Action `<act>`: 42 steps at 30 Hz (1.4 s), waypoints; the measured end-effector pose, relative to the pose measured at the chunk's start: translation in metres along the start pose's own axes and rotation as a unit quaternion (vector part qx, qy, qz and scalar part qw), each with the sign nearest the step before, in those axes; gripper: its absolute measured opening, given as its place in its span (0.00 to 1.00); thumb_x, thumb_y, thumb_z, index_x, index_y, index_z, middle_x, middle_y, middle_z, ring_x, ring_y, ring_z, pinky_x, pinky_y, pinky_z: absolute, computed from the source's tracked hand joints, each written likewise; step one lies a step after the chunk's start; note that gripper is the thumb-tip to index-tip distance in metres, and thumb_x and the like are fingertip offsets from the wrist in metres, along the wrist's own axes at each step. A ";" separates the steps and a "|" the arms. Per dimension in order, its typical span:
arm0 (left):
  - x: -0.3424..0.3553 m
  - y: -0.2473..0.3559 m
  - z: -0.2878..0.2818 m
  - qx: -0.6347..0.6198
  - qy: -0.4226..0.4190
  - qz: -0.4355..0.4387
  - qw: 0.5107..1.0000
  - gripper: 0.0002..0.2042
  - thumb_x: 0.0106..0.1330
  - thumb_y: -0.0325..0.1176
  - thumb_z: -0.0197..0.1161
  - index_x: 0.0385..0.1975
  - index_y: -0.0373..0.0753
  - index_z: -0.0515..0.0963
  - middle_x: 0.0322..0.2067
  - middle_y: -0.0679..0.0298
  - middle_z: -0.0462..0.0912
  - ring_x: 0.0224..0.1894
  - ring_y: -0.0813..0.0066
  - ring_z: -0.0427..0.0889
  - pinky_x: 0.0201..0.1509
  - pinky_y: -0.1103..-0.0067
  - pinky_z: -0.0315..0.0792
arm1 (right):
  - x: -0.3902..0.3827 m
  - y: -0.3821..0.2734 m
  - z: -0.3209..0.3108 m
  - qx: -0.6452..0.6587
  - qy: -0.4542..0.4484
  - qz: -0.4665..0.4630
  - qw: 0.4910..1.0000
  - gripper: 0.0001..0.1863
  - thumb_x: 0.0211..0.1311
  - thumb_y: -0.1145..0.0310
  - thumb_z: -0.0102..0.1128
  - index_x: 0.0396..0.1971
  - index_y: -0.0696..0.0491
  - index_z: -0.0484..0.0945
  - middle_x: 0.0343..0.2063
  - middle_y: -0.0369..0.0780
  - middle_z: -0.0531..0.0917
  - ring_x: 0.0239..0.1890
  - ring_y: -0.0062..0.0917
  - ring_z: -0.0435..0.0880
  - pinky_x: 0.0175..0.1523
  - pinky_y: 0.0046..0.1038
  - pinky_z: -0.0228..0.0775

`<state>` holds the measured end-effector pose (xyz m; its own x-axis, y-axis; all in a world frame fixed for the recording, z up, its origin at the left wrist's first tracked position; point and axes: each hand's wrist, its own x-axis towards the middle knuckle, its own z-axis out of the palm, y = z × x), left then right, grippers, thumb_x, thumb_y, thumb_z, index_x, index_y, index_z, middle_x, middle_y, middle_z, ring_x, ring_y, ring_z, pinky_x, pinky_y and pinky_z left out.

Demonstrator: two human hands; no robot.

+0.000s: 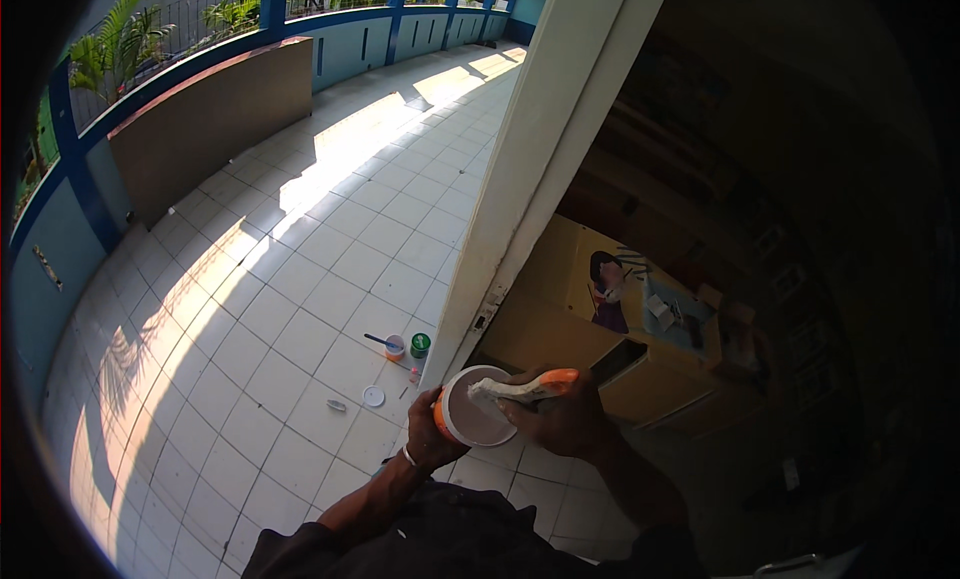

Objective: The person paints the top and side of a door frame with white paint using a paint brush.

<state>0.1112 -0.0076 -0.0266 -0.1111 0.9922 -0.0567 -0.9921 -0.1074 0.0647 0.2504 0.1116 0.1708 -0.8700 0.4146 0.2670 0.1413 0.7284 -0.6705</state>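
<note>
My left hand [428, 431] grips an orange paint tub [448, 425] with a white rim and pale paint inside. My right hand [555, 424] is closed around a paintbrush [540, 384] with an orange end and paint-smeared white body; its other end dips into the tub. Both hands are beside a white door frame [515, 179] with a metal latch plate. On the tiled floor below stand a small white-and-orange tub [393, 351] with a blue stick across it, a green container [420, 345], a white lid [373, 396] and a small pale item [336, 405].
A tiled walkway [330, 219] runs along a blue railing wall [350, 59], with a brown panel [215, 119] against it and plants behind. Through the doorway on the right is a dim room with a yellow cabinet [640, 374] topped by assorted items.
</note>
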 end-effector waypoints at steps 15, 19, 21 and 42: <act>0.009 -0.005 -0.003 0.058 0.025 0.016 0.998 0.32 0.71 0.55 0.50 0.67 0.38 0.73 0.63 0.52 0.80 0.65 0.54 0.80 0.70 0.55 0.73 | 0.000 0.014 0.000 -0.006 0.003 -0.026 1.000 0.16 0.52 0.64 0.78 0.39 0.56 0.87 0.32 0.46 0.90 0.31 0.36 0.92 0.39 0.33 0.85; 0.018 -0.004 0.000 0.061 0.032 0.011 0.998 0.33 0.71 0.55 0.50 0.68 0.38 0.73 0.64 0.51 0.79 0.65 0.54 0.80 0.71 0.56 0.71 | 0.007 0.018 0.005 -0.061 -0.021 -0.018 0.998 0.18 0.54 0.65 0.77 0.42 0.59 0.88 0.31 0.47 0.90 0.33 0.33 0.92 0.41 0.32 0.84; 0.017 -0.004 0.004 0.077 0.024 0.020 0.997 0.33 0.70 0.55 0.51 0.68 0.37 0.72 0.64 0.51 0.79 0.65 0.53 0.79 0.72 0.56 0.70 | 0.008 0.013 0.003 0.074 -0.073 0.118 0.988 0.16 0.57 0.67 0.78 0.42 0.61 0.88 0.37 0.44 0.92 0.40 0.27 0.92 0.50 0.30 0.84; 0.024 0.006 -0.008 0.000 0.055 0.011 0.998 0.31 0.70 0.53 0.51 0.68 0.41 0.71 0.64 0.54 0.78 0.67 0.53 0.77 0.70 0.52 0.71 | -0.002 0.059 0.005 0.503 0.236 0.235 0.798 0.20 0.60 0.74 0.71 0.52 0.59 0.80 0.44 0.38 0.85 0.47 0.26 0.85 0.56 0.31 0.78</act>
<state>0.1021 0.0154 -0.0357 -0.1377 0.9768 -0.1641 -0.9895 -0.1283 0.0665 0.2585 0.1515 0.1272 -0.5243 0.8449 -0.1063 -0.2569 -0.2760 -0.9262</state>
